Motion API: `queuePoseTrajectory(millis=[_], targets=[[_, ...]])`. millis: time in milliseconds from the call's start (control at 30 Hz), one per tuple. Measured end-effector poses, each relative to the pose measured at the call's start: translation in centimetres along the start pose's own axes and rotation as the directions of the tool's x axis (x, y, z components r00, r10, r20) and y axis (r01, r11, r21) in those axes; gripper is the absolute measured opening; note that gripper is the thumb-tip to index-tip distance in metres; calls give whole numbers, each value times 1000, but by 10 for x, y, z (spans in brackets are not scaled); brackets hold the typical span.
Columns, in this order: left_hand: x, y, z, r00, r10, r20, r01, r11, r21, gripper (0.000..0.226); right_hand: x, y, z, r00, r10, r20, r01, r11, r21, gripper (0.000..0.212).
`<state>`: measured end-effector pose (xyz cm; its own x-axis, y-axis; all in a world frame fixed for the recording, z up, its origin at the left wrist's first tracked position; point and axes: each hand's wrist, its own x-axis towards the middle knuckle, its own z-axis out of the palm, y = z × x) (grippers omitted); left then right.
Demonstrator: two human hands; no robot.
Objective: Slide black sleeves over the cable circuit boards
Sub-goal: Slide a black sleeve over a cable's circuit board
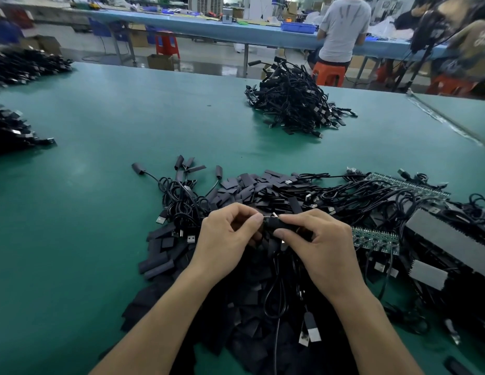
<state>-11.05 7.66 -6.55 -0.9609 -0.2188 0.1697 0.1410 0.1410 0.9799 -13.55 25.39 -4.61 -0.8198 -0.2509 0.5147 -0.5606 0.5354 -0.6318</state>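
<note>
I have the sleeve (286, 226) up over the pile of loose sleeves (249, 190) on the table (100, 158). The right hand (321, 244) pinches it between thumb and forefinger, while the left hand (228, 236) pinches what I take to be the board at its mouth, mostly hidden by fingers. To do this well I'd squeeze the mouth open, line the board up flat with it, and feed steadily — no twisting, so corners don't snag.
</note>
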Motion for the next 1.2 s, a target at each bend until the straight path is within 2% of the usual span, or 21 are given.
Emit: queuePoseTrajectory(millis=[133, 300, 400, 467, 533, 667, 767, 933, 1067, 1200], targets=[[1, -1, 0, 999, -1, -41, 2, 1000, 16, 9, 0, 2, -1, 999, 52, -16, -52, 999, 4, 24], [0, 0, -1, 995, 10, -98, -6, 999, 41, 8, -2, 6, -4, 985, 125, 120, -118, 991, -65, 21], [-1, 1, -3, 997, 40, -72, -36, 998, 54, 10, 1, 5, -6, 991, 136, 4, -136, 989, -61, 14], [-3, 1, -5, 998, 37, -41, -34, 998, 57, 21, 2, 8, -10, 985, 146, -95, -160, 974, -162, 15], [-4, 2, -6, 999, 43, -6, -43, 997, 65, 27, 1, 13, -13, 977, 202, -69, -214, 926, -312, 17], [-2, -1, -6, 998, 53, -33, -50, 996, 73, 10, 3, 12, -13, 925, 371, 80, -300, 844, -444, 35], [-1, -2, -5, 999, 39, -34, -37, 998, 56, 4, 6, 9, -10, 916, 397, 62, -320, 815, -483, 34], [-2, -2, -2, 998, 48, -33, -45, 995, 84, 15, 4, 10, -8, 938, 345, -23, -326, 858, -397, 24], [-2, -3, -4, 998, 65, -25, -64, 996, 65, 5, 1, 14, -10, 952, 304, -33, -298, 899, -322, 22], [-1, -3, -6, 997, 69, -44, -70, 997, -12, 24, 1, 14, -12, 956, 274, -109, -294, 918, -265, 24]])
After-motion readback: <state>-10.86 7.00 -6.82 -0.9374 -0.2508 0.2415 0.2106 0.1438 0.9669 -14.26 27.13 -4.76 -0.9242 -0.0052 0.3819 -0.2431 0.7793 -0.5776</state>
